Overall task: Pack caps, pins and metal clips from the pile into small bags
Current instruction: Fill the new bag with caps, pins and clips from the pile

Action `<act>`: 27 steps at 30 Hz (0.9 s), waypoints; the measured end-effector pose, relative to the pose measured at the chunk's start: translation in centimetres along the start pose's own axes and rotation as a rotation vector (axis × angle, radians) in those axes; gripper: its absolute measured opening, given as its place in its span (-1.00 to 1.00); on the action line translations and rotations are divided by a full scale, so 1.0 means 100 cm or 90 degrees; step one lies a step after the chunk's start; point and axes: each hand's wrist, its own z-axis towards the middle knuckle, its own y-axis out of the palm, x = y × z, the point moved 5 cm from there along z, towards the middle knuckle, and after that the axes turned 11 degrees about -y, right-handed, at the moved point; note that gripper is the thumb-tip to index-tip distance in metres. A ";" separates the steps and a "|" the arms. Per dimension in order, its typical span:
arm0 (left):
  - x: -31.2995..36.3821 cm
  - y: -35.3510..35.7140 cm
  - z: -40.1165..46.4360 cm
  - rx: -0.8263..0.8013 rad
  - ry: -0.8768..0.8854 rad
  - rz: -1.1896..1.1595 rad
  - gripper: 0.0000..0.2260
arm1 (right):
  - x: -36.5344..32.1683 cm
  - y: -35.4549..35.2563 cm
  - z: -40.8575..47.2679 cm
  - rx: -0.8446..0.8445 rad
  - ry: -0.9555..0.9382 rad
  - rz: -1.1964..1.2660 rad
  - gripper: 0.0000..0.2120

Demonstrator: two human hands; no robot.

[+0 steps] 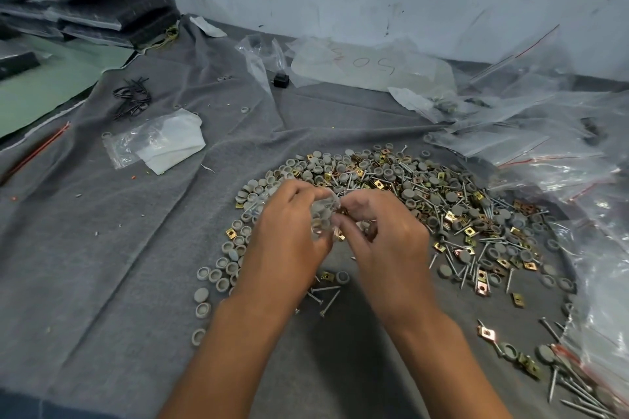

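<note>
A wide pile (425, 194) of grey round caps, steel pins and brass-coloured metal clips lies on the grey cloth (119, 248). Over its near left part, my left hand (289, 231) grips a small clear bag (323, 211) that holds several grey caps. My right hand (384, 231) meets it from the right, its fingers curled and pinching at the bag's mouth, where a brass clip (338, 233) shows. What else the right fingers hold is hidden.
Crumpled clear zip bags (561, 153) with red seal lines heap at the right. A larger bag (371, 68) marked with numbers lies at the back by the wall. A small bag with white paper (160, 143) and black ties (131, 99) lie at the left.
</note>
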 end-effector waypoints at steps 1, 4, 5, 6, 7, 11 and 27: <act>-0.001 0.000 0.000 -0.003 -0.002 -0.004 -0.56 | -0.003 -0.002 0.001 0.032 -0.002 0.014 -0.83; 0.000 0.000 0.001 -0.008 0.007 0.000 -0.56 | -0.008 -0.004 0.004 0.087 0.014 0.072 -0.87; 0.000 0.001 0.001 -0.007 0.012 0.004 -0.58 | -0.009 -0.002 0.004 0.088 0.031 0.090 -0.86; 0.001 0.001 0.001 -0.003 0.015 0.007 -0.59 | -0.008 0.000 0.005 0.083 0.051 0.106 -0.86; 0.001 0.000 0.001 0.001 0.016 0.009 -0.60 | -0.007 0.003 0.005 0.072 0.074 0.115 -0.85; 0.001 0.000 0.000 -0.003 0.006 0.001 -0.59 | 0.002 0.007 0.005 0.045 0.160 0.153 -0.85; 0.000 -0.001 0.000 -0.016 -0.013 -0.012 -0.59 | -0.006 -0.006 0.008 0.039 0.021 0.055 -0.84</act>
